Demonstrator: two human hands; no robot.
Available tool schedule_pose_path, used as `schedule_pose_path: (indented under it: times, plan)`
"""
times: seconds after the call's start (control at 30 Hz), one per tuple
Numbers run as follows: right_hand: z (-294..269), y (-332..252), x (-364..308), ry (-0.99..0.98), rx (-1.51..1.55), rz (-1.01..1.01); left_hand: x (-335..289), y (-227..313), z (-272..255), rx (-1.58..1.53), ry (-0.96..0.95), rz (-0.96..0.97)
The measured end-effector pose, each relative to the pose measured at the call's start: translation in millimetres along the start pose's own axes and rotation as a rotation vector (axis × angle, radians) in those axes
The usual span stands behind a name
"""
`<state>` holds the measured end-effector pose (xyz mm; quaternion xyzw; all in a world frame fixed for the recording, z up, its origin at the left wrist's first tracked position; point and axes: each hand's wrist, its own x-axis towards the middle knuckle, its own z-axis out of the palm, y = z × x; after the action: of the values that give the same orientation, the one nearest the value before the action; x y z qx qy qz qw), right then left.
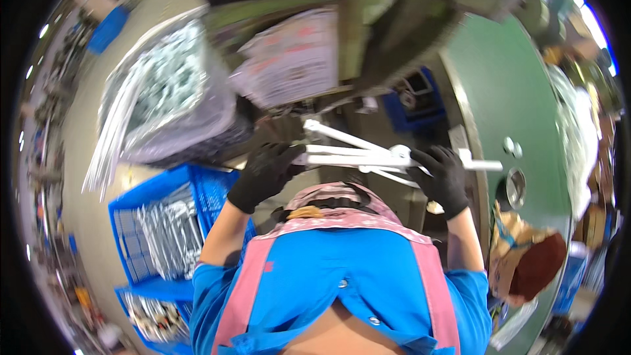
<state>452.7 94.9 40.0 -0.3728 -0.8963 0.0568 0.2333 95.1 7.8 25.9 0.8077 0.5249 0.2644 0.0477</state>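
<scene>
Between my two black-gloved hands lies a set of slim white bars (pixel 348 156), joined at a round pivot near the right. My left hand (pixel 268 169) is closed on their left ends. At the pivot end, my right hand (pixel 439 176) grips the bars, its fingers curled over them. One bar slants up and away to the left, and a thinner one hangs below. A white end sticks out to the right past my right hand, by the edge of the green table (pixel 503 79).
At left stands a plastic-lined bin (pixel 164 85) of pale parts, long white rods hanging over it. Blue crates (pixel 197 190) below hold metal parts. A small metal cup (pixel 516 187) and paper bag (pixel 509 236) sit on the table. A blue tray (pixel 414 102) and printed sheets (pixel 296 59) lie ahead.
</scene>
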Motion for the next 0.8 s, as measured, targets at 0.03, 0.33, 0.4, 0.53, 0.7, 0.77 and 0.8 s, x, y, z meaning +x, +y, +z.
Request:
schedule_pose_path:
  times: [0.03,0.33,0.4,0.53,0.7,0.77,0.8]
  plan:
    - [1,0,1,0.010,-0.025,0.031,3,0,3,0.040,0.000,-0.017]
    - [20,66,-58,0.701,0.089,0.898,-8,-14,59,-0.139,0.232,-0.087]
    - [40,80,-73,0.724,0.628,1.030,-6,-18,65,-0.143,0.301,-0.044]
    - [54,86,-59,0.602,0.977,1.097,-14,-20,60,-0.152,0.141,-0.143]
    - [83,129,-68,0.602,1.011,0.799,-34,-13,54,-0.180,0.063,-0.218]
    - [89,122,-47,0.960,1.850,0.868,-43,-14,46,-0.214,0.079,-0.251]
    - [90,117,-37,1.033,1.820,0.899,-48,-18,41,-0.169,0.060,-0.249]
